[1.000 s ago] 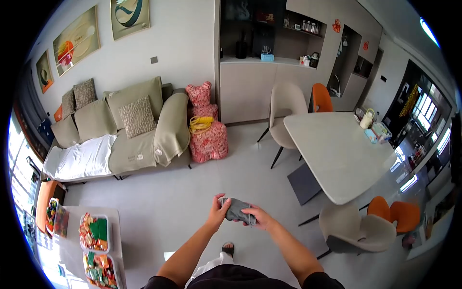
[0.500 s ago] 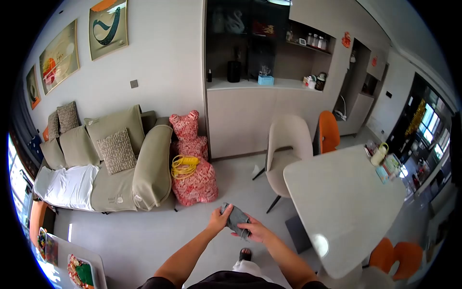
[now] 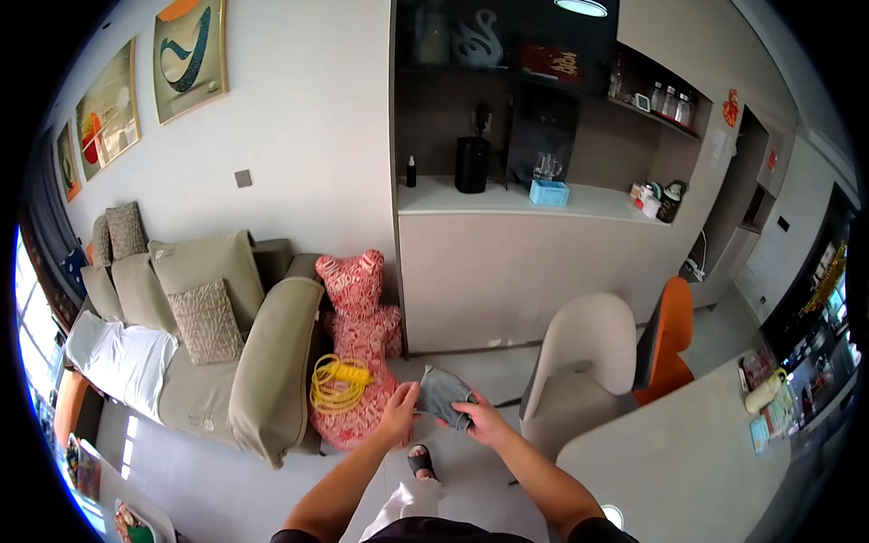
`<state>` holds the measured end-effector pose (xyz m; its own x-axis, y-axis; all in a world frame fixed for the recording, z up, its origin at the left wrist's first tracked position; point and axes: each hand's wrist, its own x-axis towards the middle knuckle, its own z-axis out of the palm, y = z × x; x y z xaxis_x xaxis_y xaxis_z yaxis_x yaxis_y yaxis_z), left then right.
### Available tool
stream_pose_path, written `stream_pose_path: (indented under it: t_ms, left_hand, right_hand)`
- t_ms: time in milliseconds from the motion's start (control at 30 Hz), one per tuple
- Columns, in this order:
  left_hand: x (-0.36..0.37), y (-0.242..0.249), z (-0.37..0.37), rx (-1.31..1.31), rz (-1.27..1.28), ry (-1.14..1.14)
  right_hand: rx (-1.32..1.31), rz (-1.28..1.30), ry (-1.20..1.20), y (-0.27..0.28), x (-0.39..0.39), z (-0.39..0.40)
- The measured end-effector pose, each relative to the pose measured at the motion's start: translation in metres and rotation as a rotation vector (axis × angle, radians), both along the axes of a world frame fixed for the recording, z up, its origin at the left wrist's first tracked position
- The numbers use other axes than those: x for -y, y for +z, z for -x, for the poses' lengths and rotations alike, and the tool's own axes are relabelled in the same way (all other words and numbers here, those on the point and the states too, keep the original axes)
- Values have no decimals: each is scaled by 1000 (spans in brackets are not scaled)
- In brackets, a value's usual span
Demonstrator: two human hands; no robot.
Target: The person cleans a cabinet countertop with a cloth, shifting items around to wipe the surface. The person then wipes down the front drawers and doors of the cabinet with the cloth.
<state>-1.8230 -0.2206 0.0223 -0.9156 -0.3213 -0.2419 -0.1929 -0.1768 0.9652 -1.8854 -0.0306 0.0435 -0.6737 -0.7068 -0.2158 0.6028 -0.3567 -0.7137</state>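
Observation:
In front of my body, over the floor, is a folded piece of grey-blue cloth (image 3: pixel 445 396), hanging a little loose. My right hand (image 3: pixel 484 422) grips its right side, thumb on top and fingers beneath. At its left edge my left hand (image 3: pixel 399 414) is closed in a pinch; the exact bit between those fingertips is hard to make out, but it seems to be the cloth's edge. Just beyond my left hand stands a red-and-white bear figure (image 3: pixel 353 288), with a coiled yellow cable (image 3: pixel 339 384) lying on it.
A green-covered sofa (image 3: pixel 272 362) stands to the left. Ahead runs a cabinet with a counter (image 3: pixel 425 197). To the right are a beige chair (image 3: pixel 584 362), an orange chair (image 3: pixel 670 339) and a pale table (image 3: pixel 670 462). A low table (image 3: pixel 113 489) sits at lower left.
I have moved forward, so the bear figure, cabinet and chairs appear nearer. The cloth is spread wider, and my left hand has shifted from its top to its left edge.

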Motion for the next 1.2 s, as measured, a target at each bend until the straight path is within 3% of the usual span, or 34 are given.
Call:
stream_pose_path:
  t_ms: [200,267,300,433,533,633,733,900,933,1000,1067,1167,1200]
  left_hand:
    - [60,4,195,-125,-29,-54]
    - [87,-13,269,-322,93,-45]
    - [98,1,299,-297,330,16]
    - [131,31,399,-306,233,34]
    - [148,35,459,-424,277,68]
    - [167,40,518,-439,364,104]
    - [191,36,592,-417,501,281]
    - [235,65,707,-156,670,477]
    - [251,55,735,-244,660,527]
    - [278,26,782,-408,634,617]
    - [285,41,794,-317,608,649]
    - [280,63,789,-180,610,662]
    - [278,63,784,-173,639,673]
  right_hand:
    - [-359,-228,-72,30,74,197]
    - [-627,-294,-167,39,95,268]
    - [-692,-321,-223,58,106,301]
    - [-1144,-586,-408,125,147,430]
    - [-1480,-698,-411,114,190,538]
    - [-1649,-1450,109,100,222,600]
    - [-1654,-1155,154,53,249,676]
    - [-1702,-1159,-2,30,302,761]
    - [-1741,-1140,-66,29,310,769]
    - [-1821,-1084,-32,29,304,758]
    - [-1886,-995,102,39,282,735]
    - [-1876,-838,76,46,262,722]
    - [-1859,-915,77,46,269,729]
